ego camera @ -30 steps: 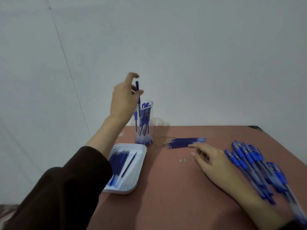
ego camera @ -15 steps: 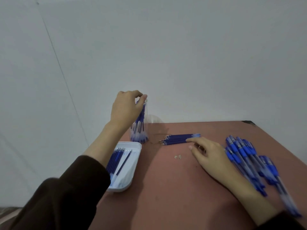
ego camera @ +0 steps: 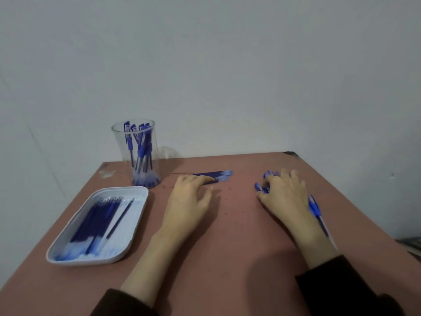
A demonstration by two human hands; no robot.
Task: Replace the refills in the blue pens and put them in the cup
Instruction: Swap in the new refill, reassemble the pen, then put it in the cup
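Note:
A clear plastic cup [ego camera: 119, 144] with several blue pens standing in it is at the table's back left. A short bundle of blue refills [ego camera: 224, 174] lies at the centre back. My left hand [ego camera: 189, 202] lies flat on the table, its straight fingertips touching the bundle's near end. At the right, my right hand [ego camera: 284, 196] covers a pile of blue pens [ego camera: 315, 207]. Its fingers curl down around one pen whose blue end [ego camera: 258, 187] pokes out past the fingertips. Most of the pile is hidden under that hand, and the frame is blurred there.
A white tray [ego camera: 95, 261] holding several blue refills sits at the front left, just in front of the cup. The reddish-brown table [ego camera: 227, 236] stands against a pale wall; its right edge runs close behind the pen pile.
My left hand put a pen into the cup, let go and came down to the refill bundle. My right hand moved from the bundle rightward onto the pen pile.

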